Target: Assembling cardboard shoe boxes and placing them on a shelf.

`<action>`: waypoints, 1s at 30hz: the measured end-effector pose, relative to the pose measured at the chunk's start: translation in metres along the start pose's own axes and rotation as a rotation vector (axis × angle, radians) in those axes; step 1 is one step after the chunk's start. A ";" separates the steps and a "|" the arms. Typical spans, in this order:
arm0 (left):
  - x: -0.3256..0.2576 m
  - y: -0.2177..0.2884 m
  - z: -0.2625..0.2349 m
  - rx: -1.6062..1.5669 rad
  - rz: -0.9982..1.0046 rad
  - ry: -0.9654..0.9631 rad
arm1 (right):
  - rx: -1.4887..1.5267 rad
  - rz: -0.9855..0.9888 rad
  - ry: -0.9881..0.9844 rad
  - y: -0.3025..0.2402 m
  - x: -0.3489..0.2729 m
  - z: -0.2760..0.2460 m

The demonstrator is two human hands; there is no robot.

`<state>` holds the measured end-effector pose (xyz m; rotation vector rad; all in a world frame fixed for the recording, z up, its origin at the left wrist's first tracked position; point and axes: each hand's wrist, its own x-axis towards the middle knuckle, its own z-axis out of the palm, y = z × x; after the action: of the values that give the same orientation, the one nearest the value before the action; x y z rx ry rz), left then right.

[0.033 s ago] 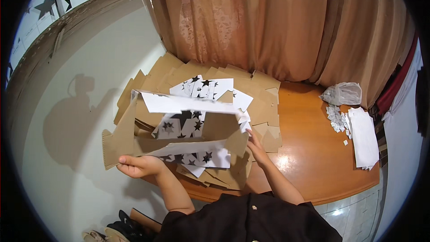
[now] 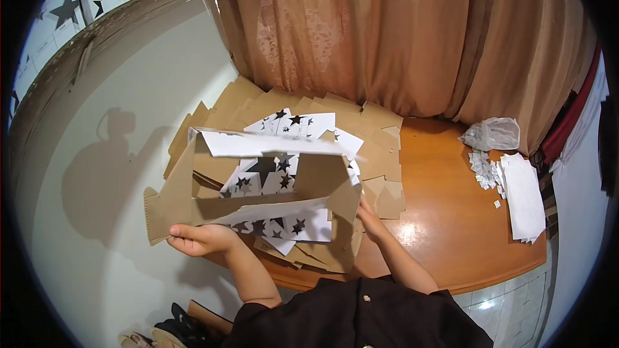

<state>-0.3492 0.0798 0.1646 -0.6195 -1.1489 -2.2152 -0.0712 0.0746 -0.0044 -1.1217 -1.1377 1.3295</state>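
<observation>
A partly folded cardboard box (image 2: 261,207), brown inside with white outer faces, is held up in front of me. Its middle is open, and sheets below show through. My left hand (image 2: 201,240) is closed on the brown flap at its lower left corner, thumb on top. At the box's right end, my right hand (image 2: 371,218) lies against the outer side of the brown panel, which hides its fingers. Just above that hand, a small white edge flap is blurred. Beneath the box are white cardboard blanks with black stars (image 2: 316,124), lying on a stack of brown cardboard blanks (image 2: 380,135).
The stack lies on an orange-brown wooden table (image 2: 445,225). At its right are a clear plastic bag (image 2: 493,134), small white pieces (image 2: 482,169) and a pile of white paper (image 2: 523,196). A shelf (image 2: 148,6) with star-printed boxes hangs upper left; a brown curtain (image 2: 412,38) hangs behind.
My right hand has slid slightly down and its fingers have gone behind the box's right panel. The box has shifted a little, its right panel moving right. My left hand keeps its hold.
</observation>
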 end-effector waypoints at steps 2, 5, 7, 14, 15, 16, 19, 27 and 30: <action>-0.004 0.019 0.006 -0.144 -0.079 0.045 | 0.275 0.108 -0.086 0.015 -0.005 0.003; -0.019 0.043 0.009 -0.230 -0.263 -0.057 | 0.366 -0.049 0.009 0.020 0.006 0.001; -0.039 0.072 0.015 -0.354 -0.489 -0.131 | 0.457 -0.111 0.042 0.004 0.016 -0.017; -0.138 0.070 -0.023 -0.576 -0.659 -0.613 | 0.772 -0.388 0.147 0.036 -0.082 -0.119; -0.148 0.066 -0.030 -0.631 -0.731 -0.694 | 0.810 -0.423 0.155 0.053 -0.110 -0.133; -0.157 0.067 -0.037 -0.687 -0.806 -0.779 | 0.847 -0.460 0.166 0.042 -0.108 -0.151; -0.181 0.064 -0.057 -0.675 -0.872 -1.044 | 0.952 -0.561 0.182 0.026 -0.121 -0.186; -0.219 0.033 -0.058 -1.227 -1.474 -1.182 | 0.915 -0.383 0.039 0.019 -0.148 -0.232; -0.231 0.035 -0.051 -0.672 -1.591 -1.494 | 0.914 -0.379 0.015 0.031 -0.156 -0.258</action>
<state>-0.1639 0.0820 0.0139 -2.7011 -1.8701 -3.4444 0.1896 -0.0701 -0.0608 -0.2292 -0.5551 1.3019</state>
